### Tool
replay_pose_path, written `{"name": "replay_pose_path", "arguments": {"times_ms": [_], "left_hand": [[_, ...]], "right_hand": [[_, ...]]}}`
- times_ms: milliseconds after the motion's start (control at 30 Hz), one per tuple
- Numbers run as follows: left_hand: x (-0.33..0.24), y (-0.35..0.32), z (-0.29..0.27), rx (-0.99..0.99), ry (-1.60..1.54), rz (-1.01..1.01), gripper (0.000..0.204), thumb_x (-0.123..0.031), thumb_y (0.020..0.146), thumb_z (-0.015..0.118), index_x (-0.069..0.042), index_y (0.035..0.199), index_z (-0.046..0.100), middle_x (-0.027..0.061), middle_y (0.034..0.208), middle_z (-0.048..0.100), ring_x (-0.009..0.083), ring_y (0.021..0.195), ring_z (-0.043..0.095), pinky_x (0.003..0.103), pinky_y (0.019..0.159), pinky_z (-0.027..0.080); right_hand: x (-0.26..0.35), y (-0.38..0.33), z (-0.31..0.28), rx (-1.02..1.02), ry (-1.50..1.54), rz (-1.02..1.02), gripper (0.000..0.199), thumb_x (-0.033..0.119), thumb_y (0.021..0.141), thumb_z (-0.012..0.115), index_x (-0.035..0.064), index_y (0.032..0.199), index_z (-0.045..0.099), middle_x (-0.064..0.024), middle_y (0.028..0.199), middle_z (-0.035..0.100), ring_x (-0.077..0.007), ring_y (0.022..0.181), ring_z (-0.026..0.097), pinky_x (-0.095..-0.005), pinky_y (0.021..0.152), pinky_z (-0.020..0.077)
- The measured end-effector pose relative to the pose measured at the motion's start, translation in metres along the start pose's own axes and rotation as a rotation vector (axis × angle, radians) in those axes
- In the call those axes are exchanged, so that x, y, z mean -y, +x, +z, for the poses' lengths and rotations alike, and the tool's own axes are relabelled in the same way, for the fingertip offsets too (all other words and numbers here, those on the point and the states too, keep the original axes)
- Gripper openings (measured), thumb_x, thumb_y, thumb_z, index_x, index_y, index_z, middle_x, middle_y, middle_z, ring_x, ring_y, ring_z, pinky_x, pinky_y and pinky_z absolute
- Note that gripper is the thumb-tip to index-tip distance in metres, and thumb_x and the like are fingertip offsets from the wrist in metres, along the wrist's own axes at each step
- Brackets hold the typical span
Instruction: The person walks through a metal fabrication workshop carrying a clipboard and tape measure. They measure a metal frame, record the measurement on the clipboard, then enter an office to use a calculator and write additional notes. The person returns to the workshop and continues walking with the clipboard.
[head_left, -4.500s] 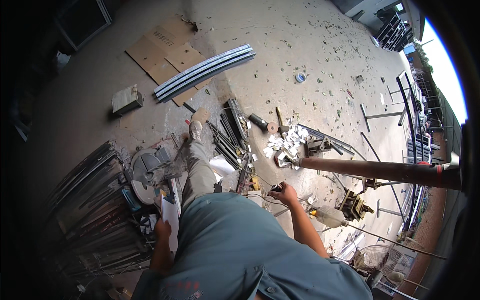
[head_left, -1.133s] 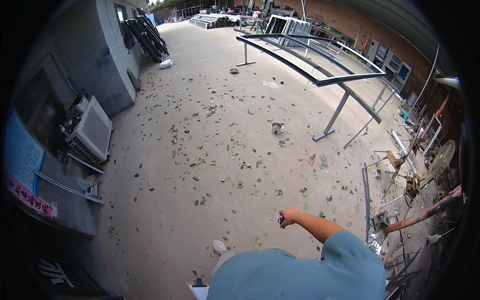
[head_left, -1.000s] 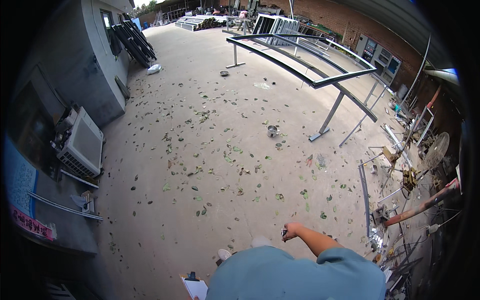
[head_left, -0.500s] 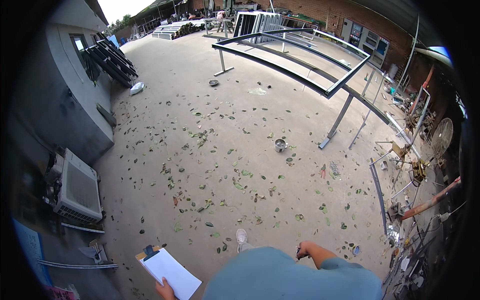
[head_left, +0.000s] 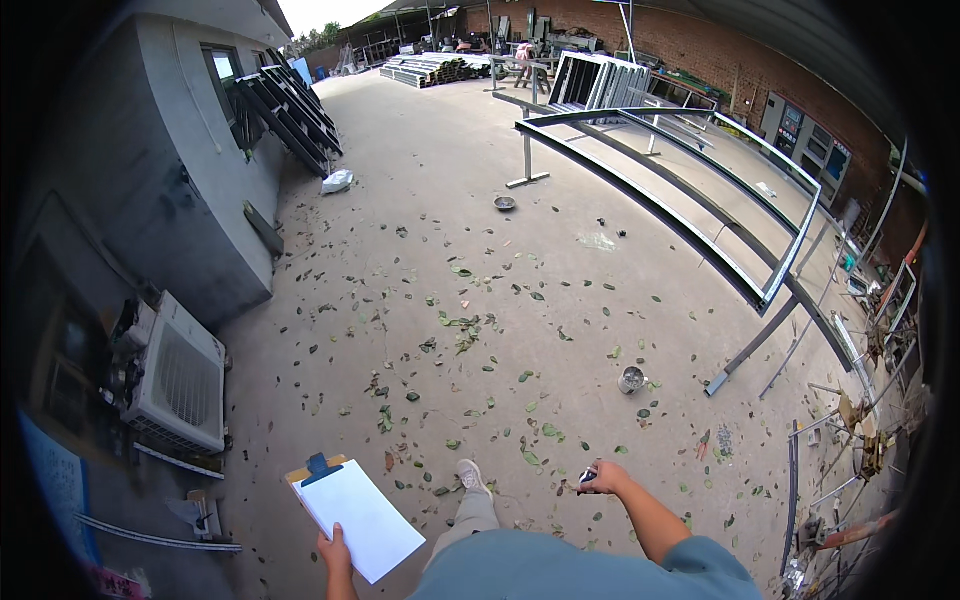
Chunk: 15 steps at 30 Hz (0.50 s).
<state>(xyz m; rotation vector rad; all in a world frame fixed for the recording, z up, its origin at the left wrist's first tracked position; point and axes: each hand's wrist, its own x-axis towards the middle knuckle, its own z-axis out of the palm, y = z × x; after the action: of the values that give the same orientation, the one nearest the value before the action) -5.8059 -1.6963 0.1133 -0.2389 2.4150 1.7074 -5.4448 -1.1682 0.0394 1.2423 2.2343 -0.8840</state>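
At the lower left of the frame, the left hand (head_left: pixel 336 553) grips a wooden clipboard with white paper (head_left: pixel 358 517); the right hand (head_left: pixel 604 478), lower centre, closes on a small dark object (head_left: pixel 587 479). Scattered leaves (head_left: pixel 462 330) could cause slipping.

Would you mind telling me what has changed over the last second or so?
The left hand has brought the clipboard with its white sheet up into view; a second ago it was out of sight. The view has swung, so the long metal frame sits further right. The right hand still grips a small dark object.
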Motion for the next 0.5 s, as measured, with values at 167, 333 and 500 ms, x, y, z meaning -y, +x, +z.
{"name": "replay_pose_path", "arguments": {"times_ms": [167, 333, 500], "left_hand": [[-0.072, 0.116, 0.128, 0.035, -0.110, -0.154, 0.035, -0.017, 0.095, 0.061, 0.005, 0.122, 0.053, 0.0154, 0.110, 0.065, 0.0230, 0.094, 0.063, 0.035, 0.083, 0.050], [-0.172, 0.221, 0.271, 0.210, -0.156, -0.131, 0.036, -0.020, 0.093, 0.065, 0.008, 0.114, 0.057, 0.0147, 0.103, 0.067, 0.0219, 0.085, 0.065, 0.034, 0.077, 0.052], [-0.276, 0.286, 0.395, 0.429, -0.259, -0.080, 0.038, -0.024, 0.093, 0.066, 0.007, 0.112, 0.057, 0.0156, 0.102, 0.067, 0.0222, 0.086, 0.066, 0.035, 0.077, 0.053]], "right_hand": [[-0.021, 0.028, 0.009, 0.118, -0.082, 0.232, 0.084, 0.062, 0.055, 0.081, 0.0072, 0.117, 0.066, -0.0165, 0.114, 0.068, -0.0312, 0.104, 0.065, -0.0383, 0.088, 0.0517], [-0.031, 0.015, -0.005, 0.164, 0.162, 0.508, 0.081, 0.058, 0.050, 0.087, 0.0011, 0.106, 0.070, -0.0166, 0.103, 0.071, -0.0293, 0.094, 0.069, -0.0375, 0.083, 0.0540], [-0.051, 0.061, -0.005, 0.054, 0.422, 0.605, 0.067, 0.049, 0.055, 0.084, 0.0012, 0.101, 0.069, -0.0168, 0.101, 0.070, -0.0283, 0.094, 0.068, -0.0380, 0.084, 0.0534]]}}
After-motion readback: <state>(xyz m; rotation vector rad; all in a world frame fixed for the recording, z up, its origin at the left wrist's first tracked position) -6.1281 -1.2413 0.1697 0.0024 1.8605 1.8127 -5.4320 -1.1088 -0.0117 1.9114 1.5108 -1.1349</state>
